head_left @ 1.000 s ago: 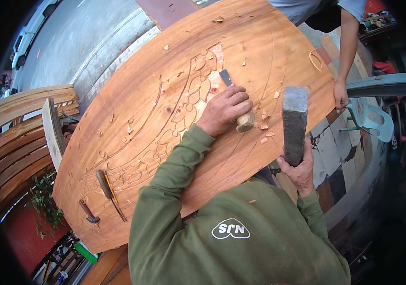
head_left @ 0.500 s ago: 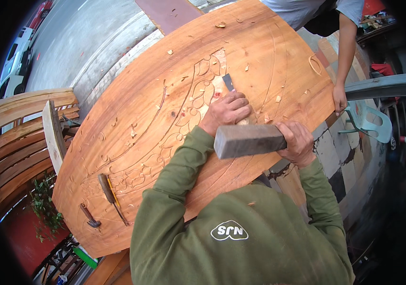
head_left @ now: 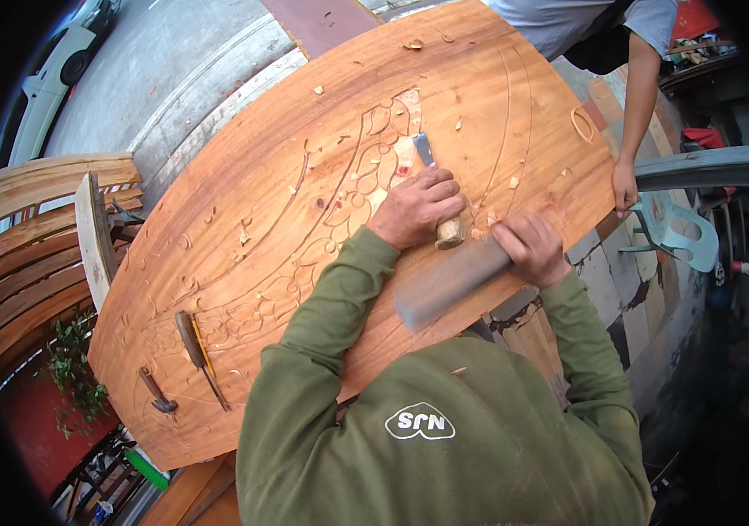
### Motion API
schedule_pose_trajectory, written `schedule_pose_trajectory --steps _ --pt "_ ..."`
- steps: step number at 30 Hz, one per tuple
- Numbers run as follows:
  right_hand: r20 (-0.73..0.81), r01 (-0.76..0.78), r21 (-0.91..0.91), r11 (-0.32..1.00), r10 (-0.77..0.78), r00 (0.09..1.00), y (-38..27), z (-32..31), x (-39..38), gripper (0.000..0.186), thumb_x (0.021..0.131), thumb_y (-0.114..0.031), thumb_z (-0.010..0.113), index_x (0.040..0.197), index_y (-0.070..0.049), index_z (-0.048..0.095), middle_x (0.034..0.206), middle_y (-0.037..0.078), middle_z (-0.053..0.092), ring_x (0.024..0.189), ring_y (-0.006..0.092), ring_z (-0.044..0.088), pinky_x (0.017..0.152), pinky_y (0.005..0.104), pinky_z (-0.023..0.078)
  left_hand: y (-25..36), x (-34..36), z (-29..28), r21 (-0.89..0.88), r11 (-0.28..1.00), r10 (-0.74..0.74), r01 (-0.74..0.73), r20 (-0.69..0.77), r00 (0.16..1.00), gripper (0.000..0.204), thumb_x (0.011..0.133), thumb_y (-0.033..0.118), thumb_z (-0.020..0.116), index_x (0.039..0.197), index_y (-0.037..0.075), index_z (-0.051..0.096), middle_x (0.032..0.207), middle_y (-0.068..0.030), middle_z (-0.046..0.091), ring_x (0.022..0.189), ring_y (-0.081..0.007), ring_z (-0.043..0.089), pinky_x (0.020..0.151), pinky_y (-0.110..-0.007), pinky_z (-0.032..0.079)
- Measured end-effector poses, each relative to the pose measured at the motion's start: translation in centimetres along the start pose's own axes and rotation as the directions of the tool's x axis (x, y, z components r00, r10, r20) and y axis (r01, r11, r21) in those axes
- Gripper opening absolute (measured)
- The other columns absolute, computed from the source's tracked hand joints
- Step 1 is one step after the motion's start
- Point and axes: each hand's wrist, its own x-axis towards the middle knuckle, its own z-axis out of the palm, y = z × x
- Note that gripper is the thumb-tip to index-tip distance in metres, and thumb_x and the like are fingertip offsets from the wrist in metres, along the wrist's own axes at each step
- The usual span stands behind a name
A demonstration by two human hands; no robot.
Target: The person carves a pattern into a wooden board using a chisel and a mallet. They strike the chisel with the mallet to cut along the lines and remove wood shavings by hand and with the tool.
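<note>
My left hand [head_left: 418,207] is closed around a chisel, with its steel blade [head_left: 422,149] reaching up onto the carved pattern and its wooden handle end [head_left: 450,232] showing below my fingers. The blade's edge rests at a pale, freshly cut patch. In my right hand [head_left: 532,249] is one end of a square-sided wooden mallet [head_left: 449,280], blurred by motion and apart from the chisel handle. Under both hands lies a large wooden panel [head_left: 322,140] with curved edges, carved with vines and leaves. Wood chips [head_left: 513,182] are scattered over it.
A hammer [head_left: 158,391], a wooden-handled tool [head_left: 191,338] and a yellow pencil [head_left: 206,352] lie at the panel's left end. Another person's hand [head_left: 625,186] touches the right edge. Slatted bench [head_left: 32,263] at left; pale green plastic chair [head_left: 686,230] at right.
The mallet has swung down and away from the chisel, its free end dropping toward my body, baring the handle end. My left hand keeps its place with the chisel.
</note>
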Motion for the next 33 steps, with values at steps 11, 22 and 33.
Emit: schedule_pose_trajectory --steps 11,22,33 --pt "0.135 -0.05 -0.05 0.997 0.057 0.989 0.2 -0.2 1.0 0.054 0.085 -0.01 0.077 0.135 -0.015 0.056 0.102 0.008 0.064 0.083 0.0278 0.068 0.069 0.0395 0.057 -0.3 0.0 0.0 0.075 0.997 -0.012 0.003 0.119 0.993 0.021 0.081 0.015 0.072 0.1 0.011 0.066 0.108 -0.0039 0.066 0.125 -0.0267 0.064 0.113 -0.045 0.055" --pt "0.114 -0.122 -0.065 0.99 0.129 0.985 -0.4 -0.2 1.0 0.054 0.083 -0.011 0.084 0.129 -0.015 0.057 0.105 0.008 0.064 0.088 0.0272 0.068 0.069 0.0405 0.058 -1.0 0.1 0.2 0.02 0.999 -0.05 0.049 0.03 0.998 0.02 0.082 0.014 0.074 0.101 0.013 0.067 0.115 -0.0015 0.071 0.125 -0.0253 0.067 0.105 -0.044 0.06" --pt "-0.259 -0.024 0.009 1.0 0.025 0.966 0.5 0.4 0.2 0.055 0.085 -0.023 0.087 0.13 -0.014 0.057 0.103 0.007 0.065 0.085 0.0281 0.069 0.071 0.0414 0.057 -0.8 1.6 1.0 -0.019 0.989 -0.147 0.146 -0.065 0.987 0.02 0.081 0.018 0.076 0.097 0.01 0.067 0.109 -0.0041 0.073 0.114 -0.0317 0.073 0.094 -0.041 0.062"
